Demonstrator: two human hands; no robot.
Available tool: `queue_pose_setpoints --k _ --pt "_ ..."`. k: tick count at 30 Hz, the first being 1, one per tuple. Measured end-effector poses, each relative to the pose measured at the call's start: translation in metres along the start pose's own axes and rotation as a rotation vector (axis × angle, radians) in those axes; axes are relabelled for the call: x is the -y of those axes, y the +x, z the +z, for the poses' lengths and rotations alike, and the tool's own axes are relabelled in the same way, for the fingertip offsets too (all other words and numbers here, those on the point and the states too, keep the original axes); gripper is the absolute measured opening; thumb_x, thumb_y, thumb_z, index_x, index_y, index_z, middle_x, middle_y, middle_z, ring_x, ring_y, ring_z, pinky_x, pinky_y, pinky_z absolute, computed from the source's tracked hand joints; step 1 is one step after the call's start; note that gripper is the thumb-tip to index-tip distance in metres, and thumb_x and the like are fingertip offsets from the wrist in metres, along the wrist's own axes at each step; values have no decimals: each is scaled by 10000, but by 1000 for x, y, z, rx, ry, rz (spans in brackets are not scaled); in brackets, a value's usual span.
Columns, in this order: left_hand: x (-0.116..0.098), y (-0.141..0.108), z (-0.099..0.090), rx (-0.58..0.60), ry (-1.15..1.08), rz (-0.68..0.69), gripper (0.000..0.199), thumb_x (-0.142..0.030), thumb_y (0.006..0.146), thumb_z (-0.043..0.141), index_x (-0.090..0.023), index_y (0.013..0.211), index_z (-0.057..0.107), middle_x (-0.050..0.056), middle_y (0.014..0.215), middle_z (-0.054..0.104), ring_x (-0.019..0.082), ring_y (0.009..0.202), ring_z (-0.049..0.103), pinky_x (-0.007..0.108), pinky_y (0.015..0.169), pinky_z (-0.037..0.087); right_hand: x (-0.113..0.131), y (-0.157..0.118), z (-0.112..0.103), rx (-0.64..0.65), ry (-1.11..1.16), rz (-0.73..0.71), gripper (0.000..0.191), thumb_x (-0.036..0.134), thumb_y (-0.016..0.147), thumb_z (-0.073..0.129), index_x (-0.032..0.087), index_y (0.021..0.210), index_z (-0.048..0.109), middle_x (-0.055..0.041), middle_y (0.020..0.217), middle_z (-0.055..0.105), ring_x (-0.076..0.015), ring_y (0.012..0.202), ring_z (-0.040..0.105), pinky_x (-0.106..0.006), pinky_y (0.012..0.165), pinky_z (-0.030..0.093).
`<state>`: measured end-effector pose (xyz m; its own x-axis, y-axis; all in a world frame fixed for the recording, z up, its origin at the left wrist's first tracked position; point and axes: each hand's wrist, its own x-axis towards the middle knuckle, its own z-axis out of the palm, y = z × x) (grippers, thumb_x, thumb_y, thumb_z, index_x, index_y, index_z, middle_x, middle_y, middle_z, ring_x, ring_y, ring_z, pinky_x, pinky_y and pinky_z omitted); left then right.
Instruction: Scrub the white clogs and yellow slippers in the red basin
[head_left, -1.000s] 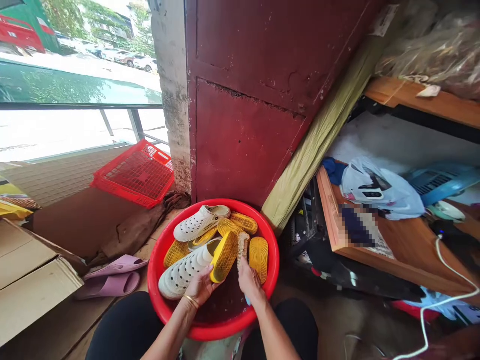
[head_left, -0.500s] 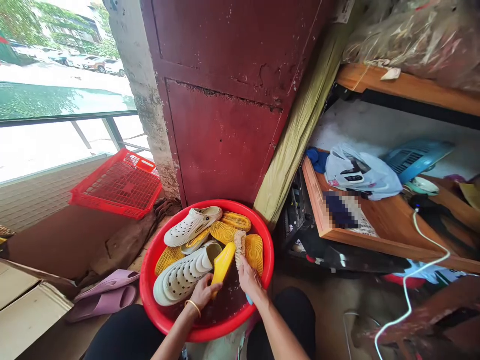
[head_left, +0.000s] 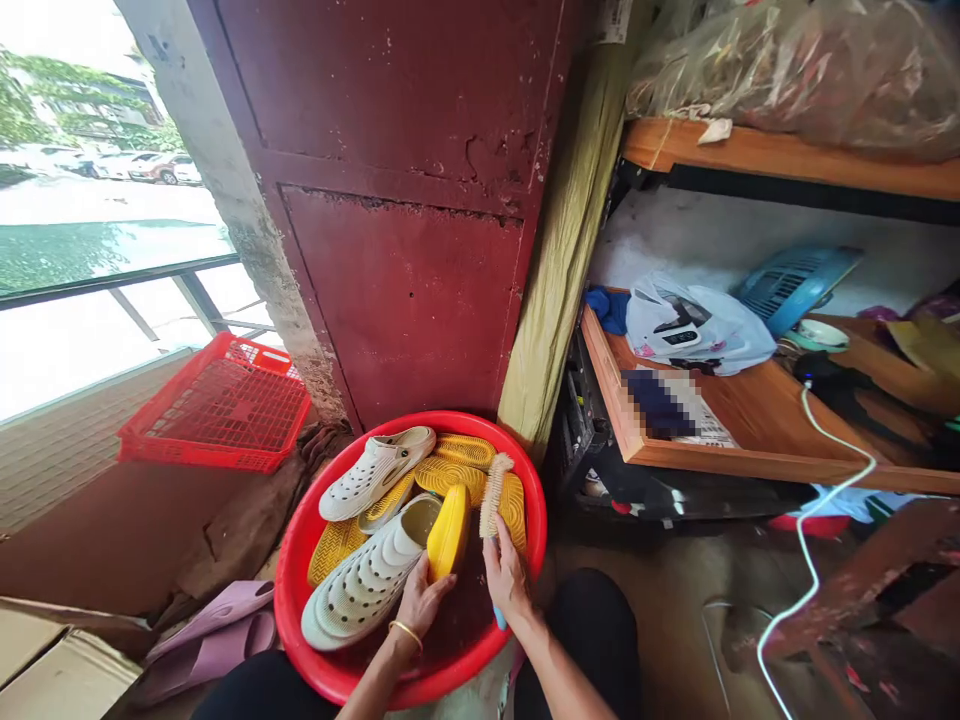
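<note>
My left hand grips a yellow slipper by its lower end, holding it upright over the red basin. In my right hand is a scrub brush with pale bristles, its head just right of the slipper and apart from it. A blue handle end shows below that hand. White clogs with holes lie in the basin, a large one beside my left hand and another clog farther back. Several yellow-soled shoes lie among them, soles up. Dark liquid covers the basin's bottom.
Pink slippers lie on the floor left of the basin, near a cardboard box. A red plastic crate stands behind them. A dark red door rises behind the basin. To the right is a wooden shelf with a white cable.
The yellow slipper has been turned so its broad side faces me more. The brush has shifted a little right, away from the slipper. My view has turned slightly.
</note>
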<state>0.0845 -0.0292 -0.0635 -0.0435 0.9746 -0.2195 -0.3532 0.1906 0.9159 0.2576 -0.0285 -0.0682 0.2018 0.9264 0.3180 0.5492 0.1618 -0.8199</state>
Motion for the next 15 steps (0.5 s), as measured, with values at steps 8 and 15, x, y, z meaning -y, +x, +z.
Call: queue_pose_setpoints --k 8,15 --pt "-70 23 28 234 -135 59 674 -31 579 736 -231 1219 677 72 1077 779 280 1071 684 338 902 530 1 1 -2 -49 35 42 559 447 1016 378 157 1464 543 -150 1430 615 -254 1314 589 -403 1104 475" --pt "-93 37 16 208 -267 -63 626 -72 579 702 -243 1177 630 43 995 751 212 879 702 386 896 577 2 0 -3 -82 53 75 564 445 1017 392 143 1468 548 -169 1315 686 -254 1155 685 -372 1006 537"
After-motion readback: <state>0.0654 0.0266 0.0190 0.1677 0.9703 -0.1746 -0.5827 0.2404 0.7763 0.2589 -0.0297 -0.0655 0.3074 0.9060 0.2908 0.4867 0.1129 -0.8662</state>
